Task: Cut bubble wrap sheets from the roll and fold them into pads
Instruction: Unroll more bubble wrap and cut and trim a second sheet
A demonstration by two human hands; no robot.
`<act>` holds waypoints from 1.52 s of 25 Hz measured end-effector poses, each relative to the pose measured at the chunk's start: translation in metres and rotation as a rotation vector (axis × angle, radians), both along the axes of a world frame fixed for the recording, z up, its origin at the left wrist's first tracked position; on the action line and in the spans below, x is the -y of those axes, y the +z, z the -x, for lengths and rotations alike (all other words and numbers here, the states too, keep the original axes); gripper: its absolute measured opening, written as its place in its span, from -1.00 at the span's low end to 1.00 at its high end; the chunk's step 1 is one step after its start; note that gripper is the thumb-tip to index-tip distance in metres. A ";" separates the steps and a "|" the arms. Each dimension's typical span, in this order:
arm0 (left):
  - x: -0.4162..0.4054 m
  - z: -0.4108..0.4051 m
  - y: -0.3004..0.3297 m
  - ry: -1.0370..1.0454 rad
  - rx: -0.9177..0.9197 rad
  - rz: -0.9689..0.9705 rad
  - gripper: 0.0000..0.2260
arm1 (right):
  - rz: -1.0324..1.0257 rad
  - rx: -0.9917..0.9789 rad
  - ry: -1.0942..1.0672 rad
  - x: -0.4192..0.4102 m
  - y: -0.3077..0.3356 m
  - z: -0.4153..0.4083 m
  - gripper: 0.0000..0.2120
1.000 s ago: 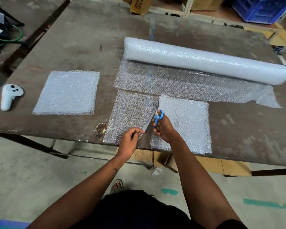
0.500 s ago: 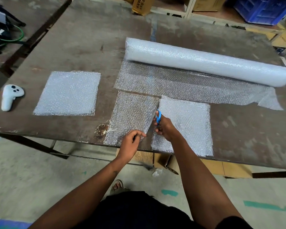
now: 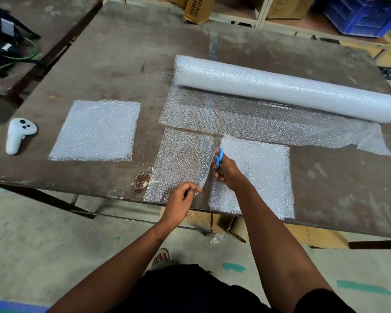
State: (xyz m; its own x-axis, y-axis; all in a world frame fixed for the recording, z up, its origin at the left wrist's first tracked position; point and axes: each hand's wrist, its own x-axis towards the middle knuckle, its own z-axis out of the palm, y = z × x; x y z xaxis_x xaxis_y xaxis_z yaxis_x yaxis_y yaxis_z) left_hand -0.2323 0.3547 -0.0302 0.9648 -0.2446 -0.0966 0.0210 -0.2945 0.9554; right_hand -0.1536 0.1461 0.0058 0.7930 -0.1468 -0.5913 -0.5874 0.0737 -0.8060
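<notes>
A long bubble wrap roll (image 3: 280, 89) lies across the far right of the table, its loose end (image 3: 246, 119) unrolled toward me. My right hand (image 3: 227, 173) grips blue-handled scissors (image 3: 219, 158), blades pointing away along the right edge of a thin single-layer sheet (image 3: 181, 161). My left hand (image 3: 182, 197) pinches that sheet's near right corner at the table edge. A thicker folded pad (image 3: 257, 172) lies just right of the scissors. Another folded pad (image 3: 97, 131) rests further left.
A white handheld controller (image 3: 18, 135) lies near the table's left edge. The brown table (image 3: 122, 64) ends just in front of me. Cardboard boxes (image 3: 196, 7) and a blue crate (image 3: 359, 14) stand behind it, and a second table with cables (image 3: 9, 55) is at the left.
My right hand has pushed the scissors a little farther up the sheet's right edge toward the roll. My left hand keeps its pinch on the near corner.
</notes>
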 end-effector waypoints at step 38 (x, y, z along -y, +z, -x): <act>0.217 -0.007 0.089 -0.449 0.475 -0.795 -0.57 | -0.046 0.177 -0.396 0.168 0.018 0.054 -0.70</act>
State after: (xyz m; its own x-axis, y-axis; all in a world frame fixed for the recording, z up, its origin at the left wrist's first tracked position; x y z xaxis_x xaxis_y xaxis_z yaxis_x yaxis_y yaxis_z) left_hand -0.2248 0.1373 0.0589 0.7812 -0.6239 -0.0204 -0.5760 -0.7331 0.3618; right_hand -0.2081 -0.0221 0.0243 0.7708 -0.4367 -0.4638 -0.3593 0.3032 -0.8826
